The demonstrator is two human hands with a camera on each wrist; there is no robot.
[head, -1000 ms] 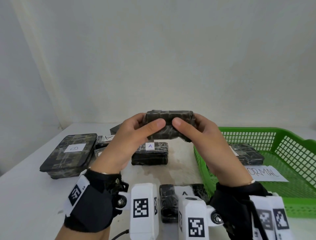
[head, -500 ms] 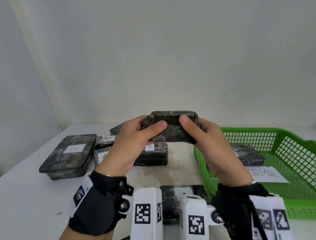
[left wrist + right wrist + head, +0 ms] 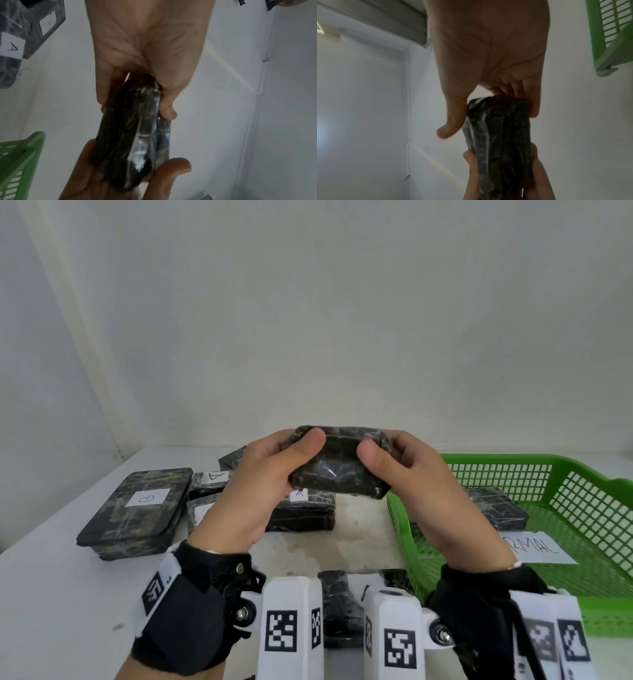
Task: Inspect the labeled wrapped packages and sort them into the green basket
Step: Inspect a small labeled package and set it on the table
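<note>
Both hands hold one dark wrapped package (image 3: 339, 467) up above the table, between the pile and the green basket (image 3: 582, 508). My left hand (image 3: 274, 470) grips its left end, thumb on the near face. My right hand (image 3: 404, 470) grips the right end the same way. The package's label is not visible. The left wrist view shows the package (image 3: 135, 139) edge-on between thumb and fingers; so does the right wrist view, with the package (image 3: 501, 142) end-on. One wrapped package (image 3: 496, 506) lies inside the basket beside a paper sign (image 3: 534, 547).
On the white table (image 3: 51, 594) lie a large package labelled B (image 3: 137, 508), a package labelled A (image 3: 305, 510) and others behind my left hand. Another dark package (image 3: 339, 604) lies near the front edge. A white wall stands close behind.
The held package has tilted so its broad face now turns toward me, and both thumbs have shifted on it. Both hands stay in about the same place.
</note>
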